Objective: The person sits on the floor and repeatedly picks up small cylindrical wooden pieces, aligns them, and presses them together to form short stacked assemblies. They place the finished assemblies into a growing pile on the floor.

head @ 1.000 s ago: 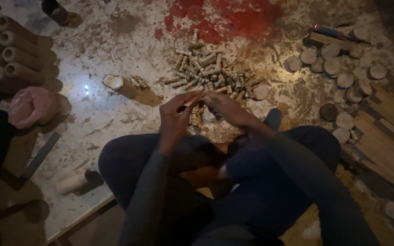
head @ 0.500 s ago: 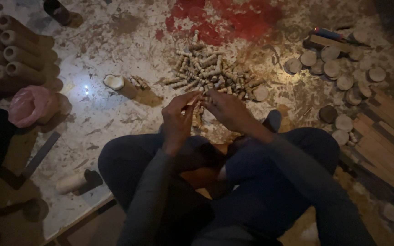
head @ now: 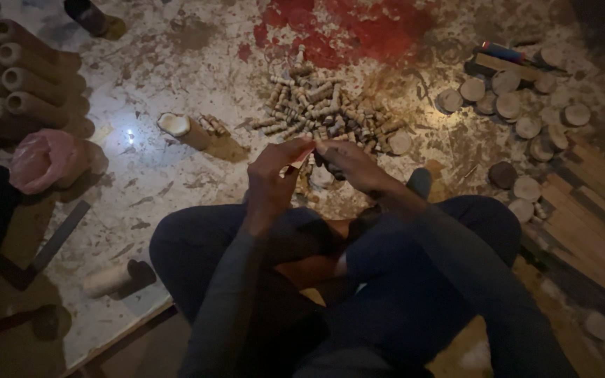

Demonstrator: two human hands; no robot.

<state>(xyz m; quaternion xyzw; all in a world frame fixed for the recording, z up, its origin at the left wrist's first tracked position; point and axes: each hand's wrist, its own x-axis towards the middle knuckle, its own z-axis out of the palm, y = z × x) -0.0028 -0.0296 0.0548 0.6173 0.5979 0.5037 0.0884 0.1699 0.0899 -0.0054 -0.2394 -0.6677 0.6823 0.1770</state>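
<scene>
I sit cross-legged on a dusty floor. My left hand and my right hand meet in front of my knees and together pinch a small pale piece between their fingertips; what it is I cannot make out. Just beyond the fingers lies a heap of several small turned wooden pieces.
A short wooden cylinder lies left of the heap. Long tubes are stacked far left beside a pink plastic bag. Round wooden discs and planks lie on the right. A red stain marks the floor ahead.
Both hands stay together at the small piece, with only slight shifts of the fingers. Nothing else has moved.
</scene>
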